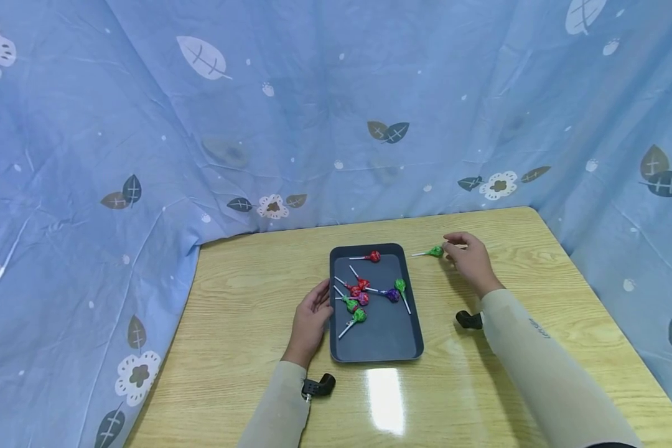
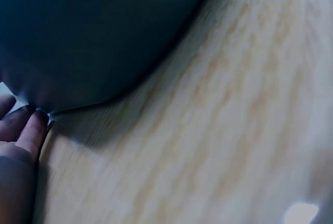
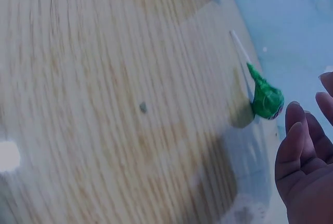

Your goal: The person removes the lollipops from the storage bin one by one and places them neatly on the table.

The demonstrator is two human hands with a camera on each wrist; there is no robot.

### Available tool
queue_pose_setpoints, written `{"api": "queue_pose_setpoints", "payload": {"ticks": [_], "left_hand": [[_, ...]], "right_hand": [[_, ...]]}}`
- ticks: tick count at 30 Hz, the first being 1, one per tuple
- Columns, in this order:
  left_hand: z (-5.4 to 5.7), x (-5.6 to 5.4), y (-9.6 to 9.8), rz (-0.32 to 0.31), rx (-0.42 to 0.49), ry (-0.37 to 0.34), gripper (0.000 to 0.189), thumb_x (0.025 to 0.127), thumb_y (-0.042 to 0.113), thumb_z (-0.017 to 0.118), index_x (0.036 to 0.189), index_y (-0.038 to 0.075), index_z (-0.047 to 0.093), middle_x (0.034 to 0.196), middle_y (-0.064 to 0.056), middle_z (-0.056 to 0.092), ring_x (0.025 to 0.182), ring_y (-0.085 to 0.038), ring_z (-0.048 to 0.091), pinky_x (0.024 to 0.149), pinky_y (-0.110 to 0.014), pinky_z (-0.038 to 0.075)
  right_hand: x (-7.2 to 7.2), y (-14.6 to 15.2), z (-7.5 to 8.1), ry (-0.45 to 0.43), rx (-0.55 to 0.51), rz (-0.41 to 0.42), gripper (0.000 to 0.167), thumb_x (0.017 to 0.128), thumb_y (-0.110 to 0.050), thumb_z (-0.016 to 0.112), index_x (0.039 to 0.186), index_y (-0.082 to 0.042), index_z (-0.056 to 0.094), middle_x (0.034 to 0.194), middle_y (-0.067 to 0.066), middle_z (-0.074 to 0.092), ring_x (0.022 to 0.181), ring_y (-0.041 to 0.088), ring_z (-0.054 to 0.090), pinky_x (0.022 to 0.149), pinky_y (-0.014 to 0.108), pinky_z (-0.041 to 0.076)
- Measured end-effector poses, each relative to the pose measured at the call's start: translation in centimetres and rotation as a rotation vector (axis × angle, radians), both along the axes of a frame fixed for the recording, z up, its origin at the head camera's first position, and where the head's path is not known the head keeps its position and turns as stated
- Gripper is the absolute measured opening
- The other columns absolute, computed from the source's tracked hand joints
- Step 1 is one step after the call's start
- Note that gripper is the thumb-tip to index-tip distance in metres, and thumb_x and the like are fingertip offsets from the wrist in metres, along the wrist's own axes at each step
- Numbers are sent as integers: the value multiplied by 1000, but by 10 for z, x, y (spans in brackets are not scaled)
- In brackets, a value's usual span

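Observation:
A dark grey tray [image 1: 378, 339] lies on the table with several wrapped lollipops in it, among them a purple lollipop [image 1: 392, 295] and a red lollipop [image 1: 374, 256]. At the tray's left side is my left hand [image 1: 310, 320], its fingers [image 2: 34, 130] touching the outer wall in the left wrist view. Outside the tray, to its right, a green lollipop [image 1: 437, 251] lies on the wood with its white stick toward the tray. My right hand [image 1: 470, 261] is beside its candy head, fingers loosely bent. The right wrist view shows a small gap between fingertips [image 3: 294, 110] and wrapper.
The light wood table [image 1: 246, 298] backs onto a blue patterned curtain [image 1: 313, 112], which also hangs at both sides. Black wrist-worn devices stick out from the left cuff [image 1: 319, 386] and the right cuff [image 1: 469, 320].

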State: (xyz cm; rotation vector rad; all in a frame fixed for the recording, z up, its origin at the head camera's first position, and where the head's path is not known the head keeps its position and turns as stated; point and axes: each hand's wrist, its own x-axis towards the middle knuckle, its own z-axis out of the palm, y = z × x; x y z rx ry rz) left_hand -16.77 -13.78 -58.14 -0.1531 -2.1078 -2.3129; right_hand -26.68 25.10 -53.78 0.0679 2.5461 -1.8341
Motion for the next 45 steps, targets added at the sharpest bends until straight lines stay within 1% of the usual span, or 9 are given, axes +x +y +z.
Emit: {"api": "queue_pose_setpoints", "payload": {"ticks": [8, 16, 24, 33, 36, 38, 40, 42, 45], "left_hand": [[0, -2, -2, -5, 13, -7, 64, 97, -15, 52, 161, -5, 47, 160, -24, 51, 149, -35, 49, 119, -36, 45], [-1, -5, -4, -6, 10, -4, 64, 97, -16, 52, 160, -6, 47, 159, -25, 51, 148, -36, 49, 120, -36, 45], [2, -7, -5, -16, 8, -7, 64, 98, -15, 53, 160, -5, 48, 159, -24, 51, 148, -35, 49, 119, -36, 45], [4, -9, -6, -20, 15, -14, 65, 97, -14, 53, 161, -5, 47, 159, -24, 52, 148, -35, 49, 119, -35, 45], [5, -10, -7, -21, 13, -17, 65, 97, -15, 53, 161, -5, 47, 159, -23, 52, 148, -34, 50, 119, -34, 45], [5, -10, -7, -21, 12, -21, 65, 97, -15, 53, 161, -5, 47, 159, -23, 52, 148, -34, 50, 119, -35, 45], [6, -11, -7, -22, 13, -21, 64, 97, -15, 53, 161, -5, 47, 159, -24, 52, 148, -34, 50, 119, -35, 45], [6, -11, -7, -24, 17, -21, 64, 97, -15, 53, 161, -5, 47, 159, -24, 52, 148, -35, 49, 119, -36, 45], [6, -11, -7, -27, 20, -16, 64, 97, -15, 53, 160, -5, 47, 159, -25, 51, 148, -36, 49, 119, -36, 45]], "right_hand": [[-1, -15, 9, 28, -36, 44, 46, 113, -26, 60, 148, 5, 58, 138, 20, 55, 112, 46, 63, 89, 50, 60], [1, -38, 17, 41, -51, 86, 43, 112, -27, 63, 143, 3, 62, 135, 18, 59, 109, 45, 64, 90, 54, 58], [3, -54, 22, 49, -70, 127, 42, 111, -25, 64, 141, 4, 63, 132, 19, 60, 110, 49, 64, 92, 54, 58], [6, -74, 26, 67, -60, 162, 37, 110, -19, 66, 139, 4, 65, 128, 19, 63, 104, 38, 66, 90, 55, 60], [8, -82, 29, 65, -59, 171, 36, 110, -16, 66, 139, 4, 64, 131, 21, 62, 107, 43, 66, 93, 56, 61], [9, -86, 30, 68, -61, 184, 37, 110, -15, 66, 141, 4, 64, 133, 21, 62, 109, 44, 66, 92, 52, 61], [10, -91, 31, 70, -63, 199, 38, 110, -16, 66, 141, 5, 63, 132, 20, 62, 108, 44, 65, 88, 48, 61], [10, -95, 31, 79, -65, 214, 37, 110, -17, 67, 140, 4, 65, 129, 18, 62, 103, 40, 64, 83, 44, 60], [11, -101, 32, 83, -60, 230, 35, 109, -17, 69, 137, 3, 67, 124, 16, 63, 97, 34, 61, 78, 44, 59]]}}
